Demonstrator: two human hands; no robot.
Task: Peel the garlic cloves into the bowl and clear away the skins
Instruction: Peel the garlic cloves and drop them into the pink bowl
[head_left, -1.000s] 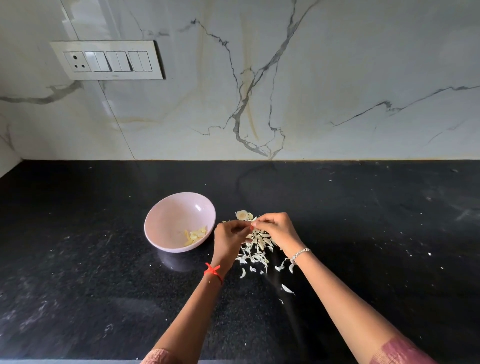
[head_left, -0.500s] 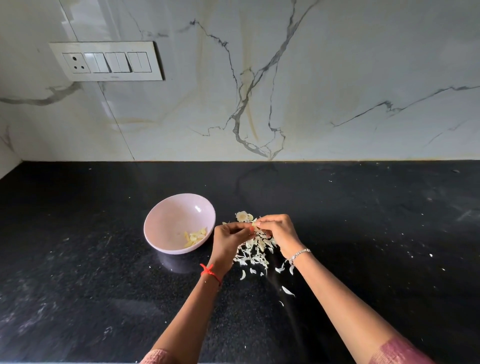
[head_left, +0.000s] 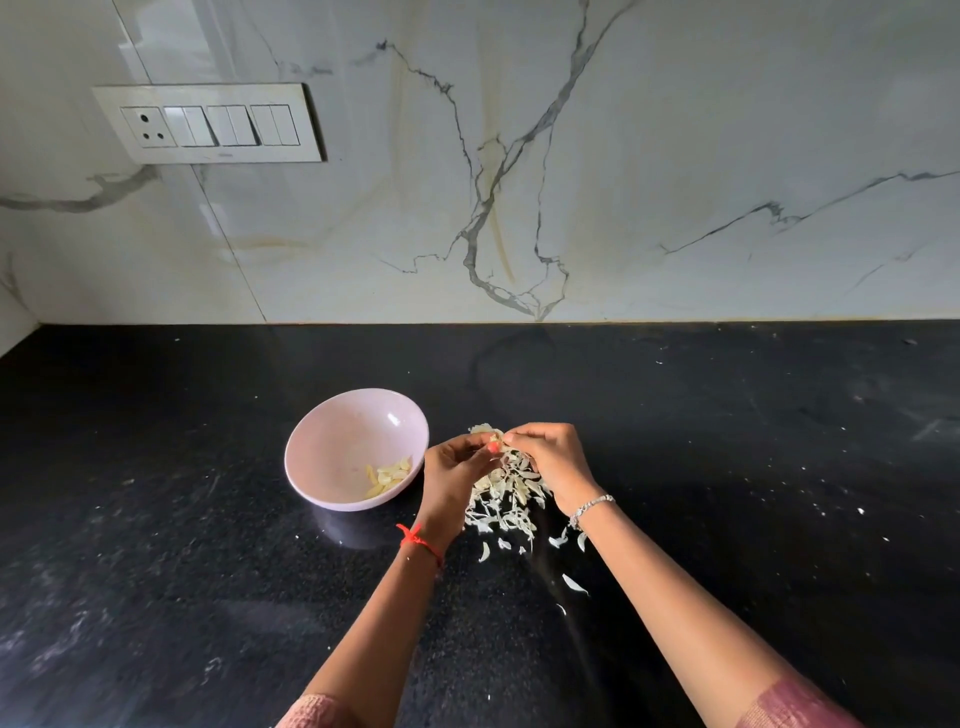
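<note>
Head view, and the black counter (head_left: 727, 467) fills the picture, with the pale bowl (head_left: 332, 415) parked just left of the hands. Why so close?

Short trip, I'd say! Each bare clove only has to hop sideways to join the peeled cloves (head_left: 390, 475) lying at the bowl's near right. And look, the pile of skins (head_left: 506, 499) sits directly under the work, so scraps drop into one heap for the clear-up.

And the grip?

Left hand (head_left: 452, 473) pinches the garlic clove (head_left: 493, 446) at its fingertips, steadying it. Right hand (head_left: 550, 462) curls in from the other side, fingertips on the same clove, picking at the skin. It's held above the pile's far edge, near the bowl and clear of it.

Anything new against a second back?

Hardly! Both hands have stayed over the heap, fingers reworking the clove, and the bowl holds no more than it did. Peeling goes on, skins not yet cleared.
</note>
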